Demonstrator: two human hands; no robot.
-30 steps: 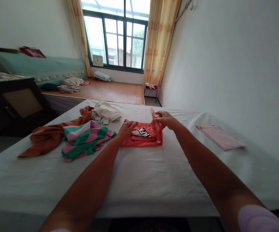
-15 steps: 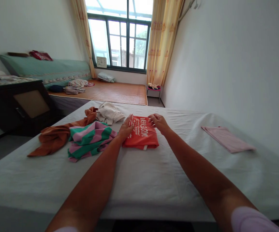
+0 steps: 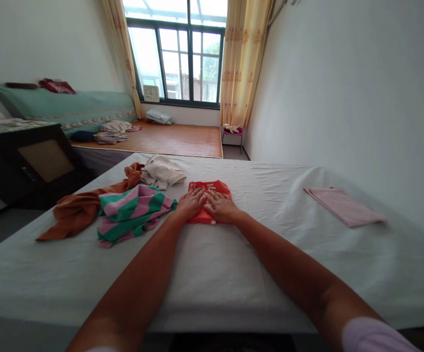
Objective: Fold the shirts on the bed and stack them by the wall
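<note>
A folded red shirt (image 3: 215,187) with white lettering lies on the white sheet (image 3: 219,274) in front of me. My left hand (image 3: 190,203) rests flat on its left part, fingers stretched out. Beside it, my right hand (image 3: 221,205) presses flat on the shirt's middle and right, fingers spread. The fingertips of the two hands nearly meet, and they cover much of the lettering. Just left of my left hand is a crumpled green and pink striped garment (image 3: 134,210). A folded pink cloth (image 3: 344,206) lies apart at the right.
A rust-brown garment (image 3: 76,215) and a cream garment (image 3: 162,172) lie loose on the left of the sheet. Beyond stands a bed with a brown mat (image 3: 175,139). A dark cabinet (image 3: 43,161) is at left, a small stool (image 3: 233,131) near the window.
My right hand has moved from the shirt's upper right edge inward and down onto its face. My left hand has flattened on the shirt. The view has shifted slightly.
</note>
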